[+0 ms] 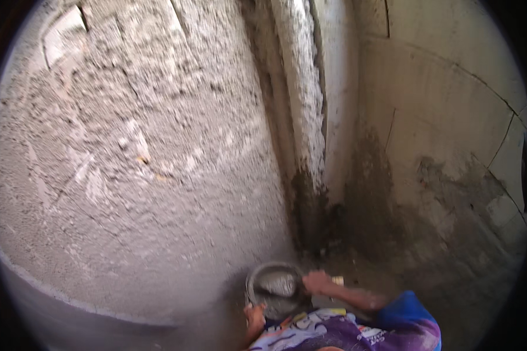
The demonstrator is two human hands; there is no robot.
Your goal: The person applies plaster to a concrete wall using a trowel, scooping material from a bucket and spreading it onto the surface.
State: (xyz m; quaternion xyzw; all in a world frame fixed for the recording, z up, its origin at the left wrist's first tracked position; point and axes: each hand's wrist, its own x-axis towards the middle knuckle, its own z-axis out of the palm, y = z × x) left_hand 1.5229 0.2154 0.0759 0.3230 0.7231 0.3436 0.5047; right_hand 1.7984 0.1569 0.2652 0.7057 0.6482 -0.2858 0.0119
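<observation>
At the lower middle is a round, dark-rimmed bucket (pixel 251 282) holding wet grey mortar (pixel 280 306). My left hand (pixel 255 319) grips its near left rim, with the fingers curled over the edge. On the other side, my right hand (pixel 317 283) is closed at the right rim. A pale, leaf-shaped trowel blade (pixel 280 284), coated in mortar, lies inside the bucket and points left from that hand. The trowel's handle is hidden in the fist. My right forearm is slightly blurred.
A rough, grey plastered wall (pixel 158 175) fills the left side. Right of it, a vertical column or pipe (pixel 341 105) runs down the corner beside a ragged mortar strip (pixel 301 88). A wall of large pale panels (pixel 439 111) stands right, with dark wet smears low down.
</observation>
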